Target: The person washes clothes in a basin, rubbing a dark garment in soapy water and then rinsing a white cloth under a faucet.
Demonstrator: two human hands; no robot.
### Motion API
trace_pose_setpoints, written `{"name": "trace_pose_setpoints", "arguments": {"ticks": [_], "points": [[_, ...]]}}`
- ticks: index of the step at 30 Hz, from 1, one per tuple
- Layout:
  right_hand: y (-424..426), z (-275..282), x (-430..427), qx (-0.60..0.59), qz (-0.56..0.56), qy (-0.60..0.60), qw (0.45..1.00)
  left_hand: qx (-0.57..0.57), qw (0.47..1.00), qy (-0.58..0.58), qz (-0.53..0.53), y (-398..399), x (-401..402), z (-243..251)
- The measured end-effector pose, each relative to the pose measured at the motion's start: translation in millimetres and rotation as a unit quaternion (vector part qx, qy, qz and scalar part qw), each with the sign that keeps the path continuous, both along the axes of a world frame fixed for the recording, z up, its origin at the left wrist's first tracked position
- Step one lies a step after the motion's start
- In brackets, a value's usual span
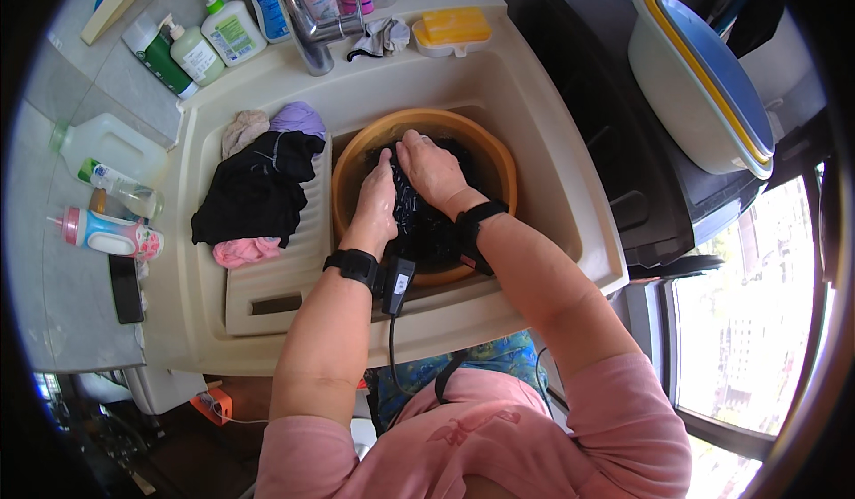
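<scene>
An orange plastic basin [505,165] stands in the sink [548,185], with wet black cloth [421,221] in it. My left hand [379,198] is in the basin at the cloth's left side, thumb side up, wet, with no cloth seen in its grasp. My right hand [429,168] lies over the cloth just right of it, palm down, fingers together; what is under the palm is hidden. On the ribbed washboard [314,232] at left lie a black garment [257,188], a purple cloth [298,118], a beige cloth [245,131] and a pink cloth [246,252].
A chrome faucet [314,51] rises at the back rim, beside several bottles, a grey rag [384,36] and yellow soap bars [456,26] on a dish. Stacked basins [695,98] stand at right on a black cabinet [601,118]. A phone [125,288] lies at left.
</scene>
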State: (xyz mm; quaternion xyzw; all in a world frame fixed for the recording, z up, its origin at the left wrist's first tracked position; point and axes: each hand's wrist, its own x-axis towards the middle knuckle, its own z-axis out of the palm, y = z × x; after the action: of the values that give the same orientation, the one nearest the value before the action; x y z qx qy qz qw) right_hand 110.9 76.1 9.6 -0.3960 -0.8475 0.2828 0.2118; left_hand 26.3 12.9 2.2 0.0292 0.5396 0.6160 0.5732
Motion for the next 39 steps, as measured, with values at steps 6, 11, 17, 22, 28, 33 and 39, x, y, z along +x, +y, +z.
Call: {"name": "trace_pose_setpoints", "arguments": {"ticks": [6, 11, 17, 22, 28, 33, 39], "points": [[29.1, -25.0, 27.3, -0.014, -0.032, -0.110, 0.993, -0.005, 0.988, 0.146, -0.046, -5.4, -9.3, 6.9], [26.5, -28.2, 37.0, 0.037, 0.013, -0.037, 0.999, -0.054, 0.825, 0.561, -0.030, -16.3, -26.7, -26.2], [9.6, -38.5, 31.7, 0.050, 0.242, -0.205, 0.947, -0.093, 0.725, 0.651, -0.206, -18.9, -25.2, -32.7], [5.7, -45.1, 32.1, 0.049, 0.210, -0.357, 0.909, -0.120, 0.698, 0.649, -0.277, -20.9, -25.8, -51.9], [12.4, -46.9, 24.1, 0.084, 0.167, -0.208, 0.960, -0.076, 0.902, 0.397, -0.152, -15.4, -32.2, -50.3], [14.6, -17.1, 15.3, 0.077, 0.077, 0.068, 0.992, -0.019, 0.996, 0.086, -0.006, -7.9, -14.7, -17.4], [-14.5, 11.6, -2.7, 0.006, 0.091, 0.225, 0.970, 0.036, 0.997, -0.065, 0.008, -3.5, -9.9, -19.1]]}}
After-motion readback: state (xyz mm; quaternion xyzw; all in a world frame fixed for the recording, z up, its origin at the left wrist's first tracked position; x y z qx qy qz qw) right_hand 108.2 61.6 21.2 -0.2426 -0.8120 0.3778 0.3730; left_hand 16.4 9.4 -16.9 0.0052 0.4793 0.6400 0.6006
